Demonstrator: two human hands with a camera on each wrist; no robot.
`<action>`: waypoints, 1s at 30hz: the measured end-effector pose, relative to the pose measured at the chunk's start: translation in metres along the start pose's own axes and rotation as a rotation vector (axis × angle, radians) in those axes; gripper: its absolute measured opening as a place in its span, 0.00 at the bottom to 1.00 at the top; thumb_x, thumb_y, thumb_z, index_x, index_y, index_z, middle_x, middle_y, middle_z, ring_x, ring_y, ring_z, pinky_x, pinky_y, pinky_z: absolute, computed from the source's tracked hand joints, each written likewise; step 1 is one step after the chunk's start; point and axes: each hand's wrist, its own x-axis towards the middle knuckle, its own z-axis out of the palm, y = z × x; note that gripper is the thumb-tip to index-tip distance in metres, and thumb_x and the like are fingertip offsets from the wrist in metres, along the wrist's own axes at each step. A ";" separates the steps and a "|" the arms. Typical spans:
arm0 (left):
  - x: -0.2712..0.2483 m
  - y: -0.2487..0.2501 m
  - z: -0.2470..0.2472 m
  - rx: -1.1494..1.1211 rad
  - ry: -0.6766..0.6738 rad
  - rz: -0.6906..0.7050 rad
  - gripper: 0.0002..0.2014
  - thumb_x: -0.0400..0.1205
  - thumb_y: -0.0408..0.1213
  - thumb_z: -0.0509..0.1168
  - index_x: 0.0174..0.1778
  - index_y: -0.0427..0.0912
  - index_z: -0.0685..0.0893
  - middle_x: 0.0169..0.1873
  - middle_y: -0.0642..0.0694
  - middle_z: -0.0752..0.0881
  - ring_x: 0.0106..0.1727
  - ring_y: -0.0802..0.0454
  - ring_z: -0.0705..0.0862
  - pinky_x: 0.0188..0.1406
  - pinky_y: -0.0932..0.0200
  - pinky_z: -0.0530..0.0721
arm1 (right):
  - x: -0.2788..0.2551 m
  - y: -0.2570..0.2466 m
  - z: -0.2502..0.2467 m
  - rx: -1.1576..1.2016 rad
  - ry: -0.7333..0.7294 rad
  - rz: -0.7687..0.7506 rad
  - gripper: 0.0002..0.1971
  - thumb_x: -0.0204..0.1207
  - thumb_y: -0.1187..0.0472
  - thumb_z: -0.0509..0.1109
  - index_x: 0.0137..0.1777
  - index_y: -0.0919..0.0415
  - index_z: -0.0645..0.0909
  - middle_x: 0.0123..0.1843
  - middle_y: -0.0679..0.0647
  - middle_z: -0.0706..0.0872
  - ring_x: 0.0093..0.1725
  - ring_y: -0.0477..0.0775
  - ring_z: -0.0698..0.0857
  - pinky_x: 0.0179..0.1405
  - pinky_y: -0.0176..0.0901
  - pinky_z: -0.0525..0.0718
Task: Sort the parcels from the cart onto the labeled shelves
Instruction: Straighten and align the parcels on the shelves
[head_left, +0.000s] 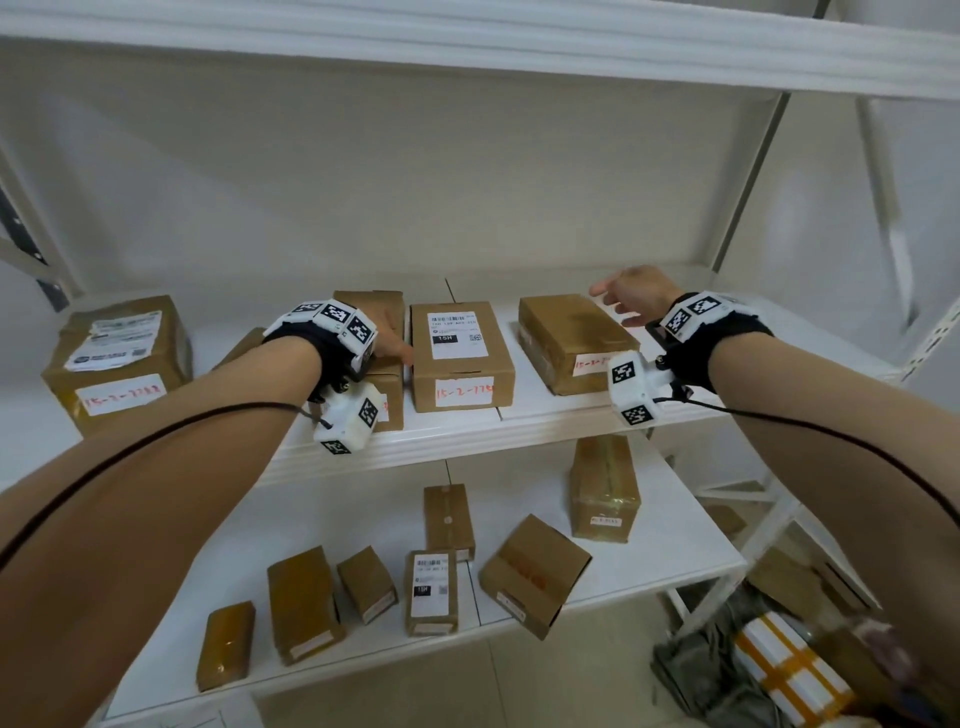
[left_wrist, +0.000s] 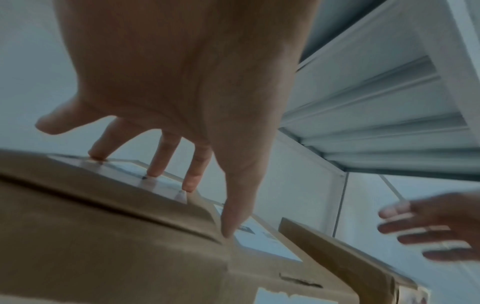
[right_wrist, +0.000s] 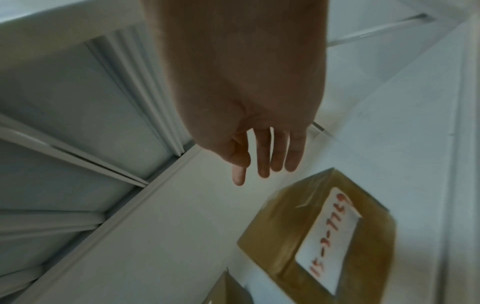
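On the middle shelf (head_left: 452, 434) stands a row of brown cardboard parcels. My left hand (head_left: 387, 332) rests on top of a narrow parcel (head_left: 366, 304). In the left wrist view its straight fingertips (left_wrist: 153, 172) touch the taped top of that parcel (left_wrist: 103, 236) and the thumb lies along the right edge. My right hand (head_left: 628, 293) hovers open over the back right of the shelf, just above a flat parcel (head_left: 571, 338) with a red handwritten label. In the right wrist view this hand (right_wrist: 262, 156) holds nothing, and the labelled parcel (right_wrist: 324, 236) lies below it.
A parcel with a printed label (head_left: 460, 353) sits between the two hands, and a large box (head_left: 114, 358) stands at the left. The lower shelf (head_left: 691, 561) carries several small parcels. A white and orange striped package (head_left: 789, 670) lies at bottom right. Another shelf board (head_left: 467, 41) is overhead.
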 end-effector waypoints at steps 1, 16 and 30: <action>0.002 0.001 0.000 -0.001 0.008 -0.006 0.38 0.79 0.57 0.70 0.80 0.41 0.68 0.81 0.39 0.70 0.80 0.39 0.70 0.76 0.49 0.70 | -0.001 0.005 -0.002 -0.053 0.022 0.009 0.17 0.88 0.68 0.55 0.58 0.64 0.87 0.59 0.53 0.80 0.63 0.55 0.79 0.70 0.52 0.79; 0.021 0.011 -0.006 0.050 0.048 -0.089 0.41 0.72 0.57 0.77 0.78 0.43 0.72 0.73 0.38 0.79 0.70 0.39 0.79 0.70 0.46 0.79 | 0.027 0.056 0.019 -0.067 -0.015 0.076 0.35 0.78 0.51 0.76 0.82 0.57 0.67 0.75 0.61 0.79 0.71 0.64 0.81 0.66 0.53 0.81; 0.018 -0.060 -0.018 -0.281 0.049 -0.181 0.64 0.59 0.78 0.71 0.86 0.44 0.57 0.83 0.38 0.66 0.80 0.33 0.68 0.79 0.38 0.68 | 0.014 -0.063 0.155 -0.601 -0.212 -0.191 0.50 0.64 0.25 0.74 0.79 0.59 0.71 0.77 0.63 0.76 0.72 0.66 0.79 0.71 0.59 0.81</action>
